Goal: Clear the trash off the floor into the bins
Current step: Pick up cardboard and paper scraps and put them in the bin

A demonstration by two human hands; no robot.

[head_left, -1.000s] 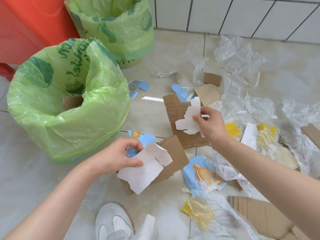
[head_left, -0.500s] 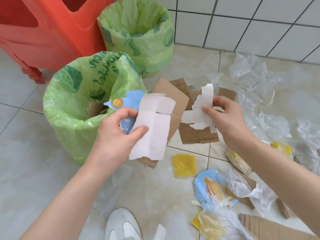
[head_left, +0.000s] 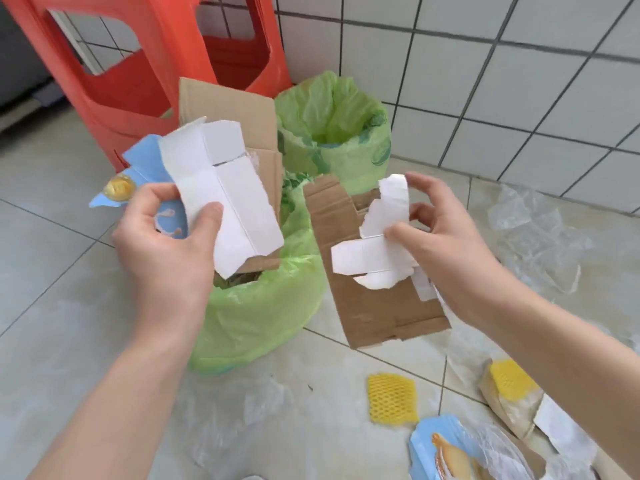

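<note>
My left hand (head_left: 162,244) grips a stack of torn card: a white piece (head_left: 228,202) in front, a blue printed piece (head_left: 138,178) and brown cardboard (head_left: 235,112) behind. My right hand (head_left: 446,244) grips a torn white card scrap (head_left: 377,254) together with a brown cardboard sheet (head_left: 377,306). Both bundles hang above the near bin lined with a green bag (head_left: 256,313), whose opening is mostly hidden behind them. A second green-lined bin (head_left: 332,133) stands farther back by the wall.
A red plastic stool (head_left: 138,91) stands behind the bins at the left. Clear plastic film (head_left: 533,233) lies on the floor to the right. A yellow foam net (head_left: 393,398), a blue printed wrapper (head_left: 446,452) and more card lie at the lower right.
Both hands have lifted their card and cardboard off the floor and carried them up and left, over the near bin. The view has tilted up toward the stool and wall.
</note>
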